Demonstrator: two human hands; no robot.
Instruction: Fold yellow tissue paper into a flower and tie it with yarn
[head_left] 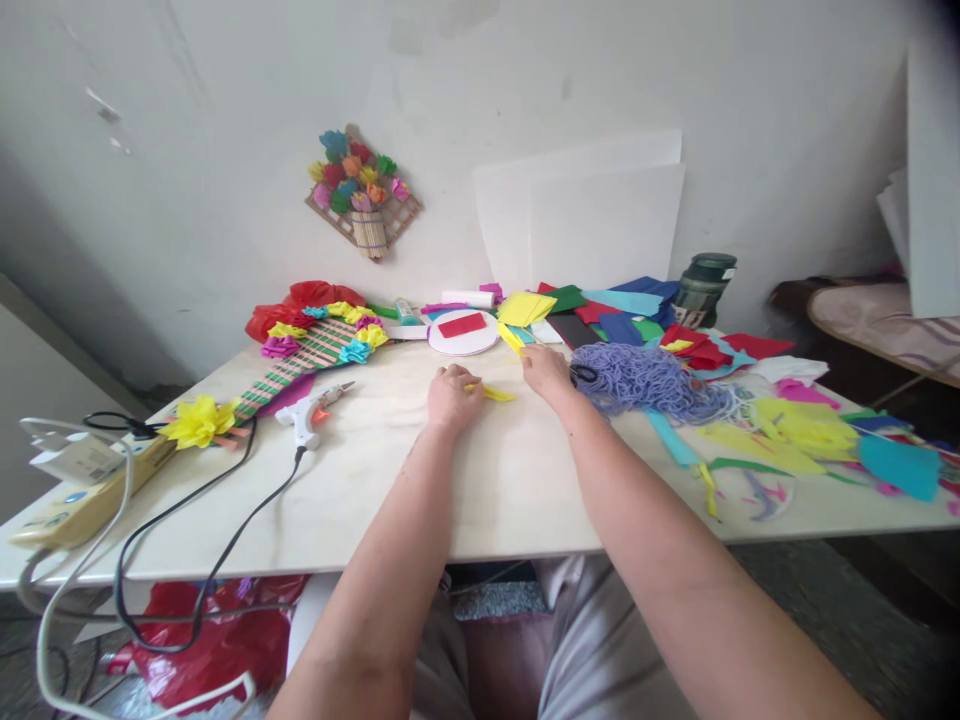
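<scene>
My left hand rests low over the middle of the table, its fingers closed on a small folded piece of yellow paper that sticks out to the right. Farther back and to the right, my right hand pinches a yellow paper strip. Just beyond my hands lies a white round paddle with a red rectangle on it. A stack of yellow paper sheets sits behind my right hand. Black-handled scissors lie beside that hand, partly under purple yarn.
A glue gun lies left, its cord running to a power strip. Behind it is a striped fan-shaped craft with paper flowers. Purple yarn, coloured paper scraps and a dark green bottle occupy the right side.
</scene>
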